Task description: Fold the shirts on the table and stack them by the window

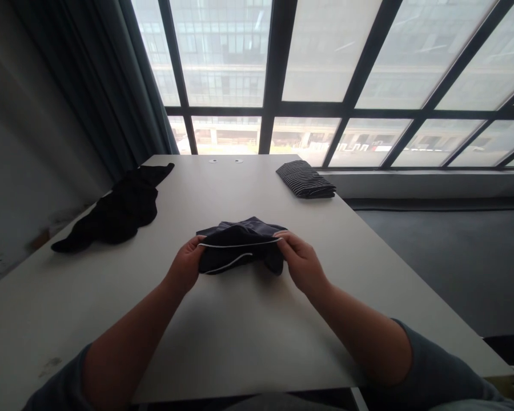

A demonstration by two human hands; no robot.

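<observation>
A dark cloth piece with white piping [240,260] hangs between my two hands, just over the middle of the table. Its upper side looks greyish and bunched; whether it is a cap, a bag or a garment I cannot tell. My left hand [187,267] pinches its left edge, fingers closed. At the right end, my right hand [300,260] grips the same edge between thumb and fingers. The piped edge is stretched nearly straight from hand to hand, and a second white line curves below it.
On the white table [240,342], a crumpled black cloth [115,208] lies along the left edge. A folded black-and-white striped cloth [306,178] rests at the far right. Beyond the table are a large window [223,51] and a dark curtain [111,74].
</observation>
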